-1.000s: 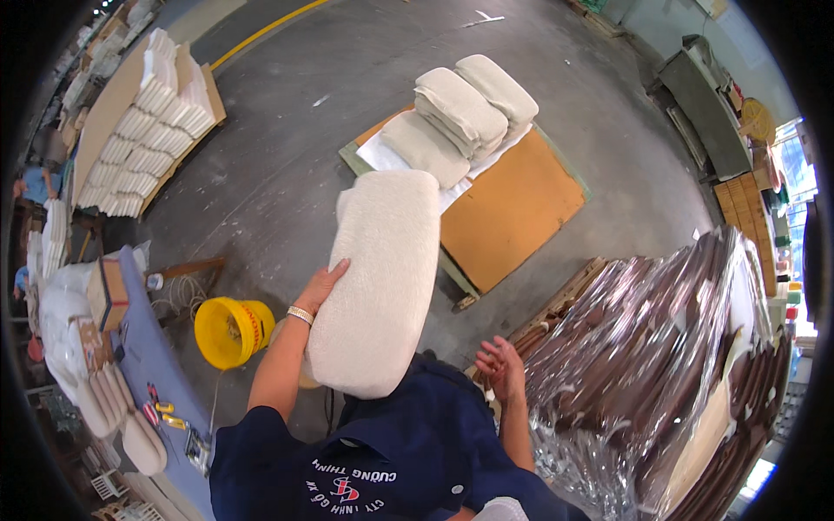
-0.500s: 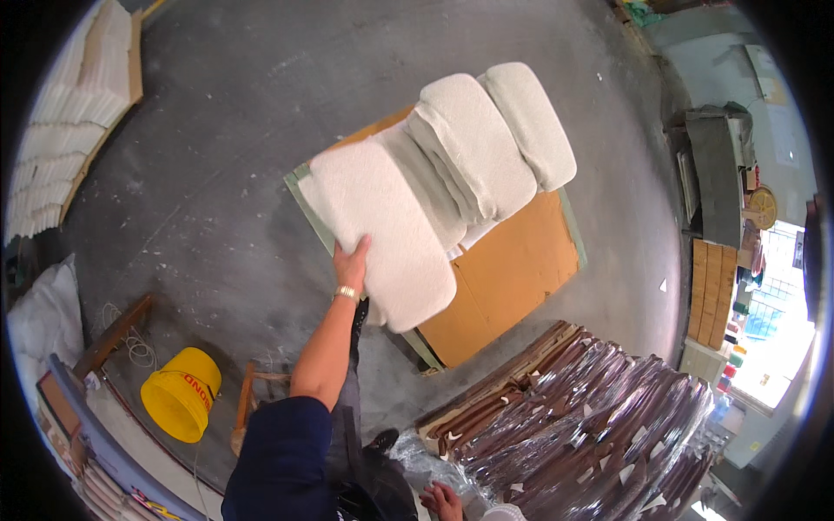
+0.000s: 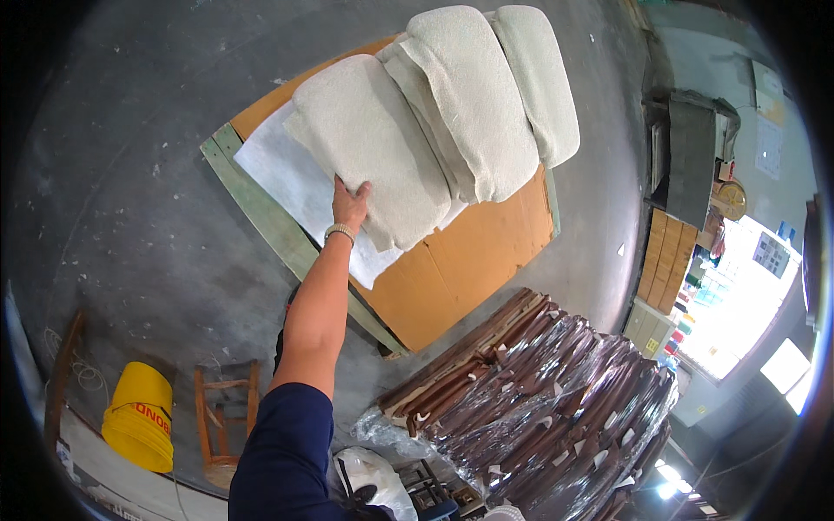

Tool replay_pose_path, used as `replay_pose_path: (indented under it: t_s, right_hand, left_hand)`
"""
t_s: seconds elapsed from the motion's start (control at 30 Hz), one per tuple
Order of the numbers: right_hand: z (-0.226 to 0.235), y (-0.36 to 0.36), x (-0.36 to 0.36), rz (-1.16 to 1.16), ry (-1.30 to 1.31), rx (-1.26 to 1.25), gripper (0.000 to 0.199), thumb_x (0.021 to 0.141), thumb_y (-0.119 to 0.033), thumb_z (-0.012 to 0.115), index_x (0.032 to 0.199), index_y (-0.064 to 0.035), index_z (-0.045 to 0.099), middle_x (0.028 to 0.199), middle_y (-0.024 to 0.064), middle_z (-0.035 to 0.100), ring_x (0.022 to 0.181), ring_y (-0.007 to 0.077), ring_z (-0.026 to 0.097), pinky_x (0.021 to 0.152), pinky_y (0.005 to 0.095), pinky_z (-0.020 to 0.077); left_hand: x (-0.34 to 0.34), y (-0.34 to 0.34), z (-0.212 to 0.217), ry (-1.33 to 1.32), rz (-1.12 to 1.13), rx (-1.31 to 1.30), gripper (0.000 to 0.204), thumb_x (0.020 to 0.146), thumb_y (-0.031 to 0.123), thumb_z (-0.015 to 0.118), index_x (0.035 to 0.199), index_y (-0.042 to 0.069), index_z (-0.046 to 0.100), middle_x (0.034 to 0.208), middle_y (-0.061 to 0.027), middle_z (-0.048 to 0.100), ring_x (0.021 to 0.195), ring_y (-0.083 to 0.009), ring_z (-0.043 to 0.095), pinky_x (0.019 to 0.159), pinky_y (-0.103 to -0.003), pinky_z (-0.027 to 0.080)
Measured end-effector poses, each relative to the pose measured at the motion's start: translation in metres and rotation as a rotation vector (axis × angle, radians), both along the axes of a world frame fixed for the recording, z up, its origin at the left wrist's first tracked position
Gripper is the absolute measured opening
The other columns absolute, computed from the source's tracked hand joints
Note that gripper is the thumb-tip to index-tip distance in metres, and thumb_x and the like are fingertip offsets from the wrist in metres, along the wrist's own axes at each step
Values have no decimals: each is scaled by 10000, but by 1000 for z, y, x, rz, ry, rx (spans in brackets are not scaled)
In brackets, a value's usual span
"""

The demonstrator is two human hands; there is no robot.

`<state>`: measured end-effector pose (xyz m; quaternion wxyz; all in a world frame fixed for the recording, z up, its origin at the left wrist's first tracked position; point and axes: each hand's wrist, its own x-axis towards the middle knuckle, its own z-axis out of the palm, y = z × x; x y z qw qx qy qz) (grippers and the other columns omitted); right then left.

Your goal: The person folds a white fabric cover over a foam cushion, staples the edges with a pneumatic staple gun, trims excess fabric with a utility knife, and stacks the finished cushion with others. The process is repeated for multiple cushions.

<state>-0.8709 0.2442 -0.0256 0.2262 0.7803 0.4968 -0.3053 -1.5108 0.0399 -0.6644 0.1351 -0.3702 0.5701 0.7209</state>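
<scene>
Right hand staying out of view, so impossible to tell its state. Left hand [image 3: 350,204] reaching far forward, fingers spread and curling over the near edge of a cream cushion [image 3: 369,148], gripping it there; palm side hidden against the fabric. Cushion lying on a white sheet [image 3: 287,178] spread over an orange board [image 3: 469,260] on a green-framed pallet [image 3: 261,217] on the floor, leaning against a second cushion [image 3: 473,100], with a third cushion [image 3: 543,78] just beyond on the right. Near right, plastic-wrapped brown wooden pieces [image 3: 539,399] lying stacked, lower end cut off. Near left, a yellow bucket [image 3: 139,417] partly cut off, contents hard to make out, beside a small wooden stool [image 3: 228,408].
</scene>
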Motion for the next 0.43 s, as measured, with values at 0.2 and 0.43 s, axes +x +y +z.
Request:
replay_pose_path:
  t_s: [0.2,0.43]
  right_hand:
    - [22,-27,29,2,49,46,374,1037,-210,644,1351,-14,590,1213,134,674,1004,243,692,797,353,618]
    - [37,-71,94,53,337,185,320,1016,-190,684,1264,12,683,1113,118,715,931,204,699,736,323,630]
  left_hand:
    - [37,-27,44,-318,-515,-340,1026,922,307,730,1643,105,28,1313,-382,605,1226,-503,612,1082,-515,490]
    - [138,-141,222,-113,-1074,-537,979,884,424,761,1624,57,235,1433,-279,576,1334,-439,544,1126,-481,439]
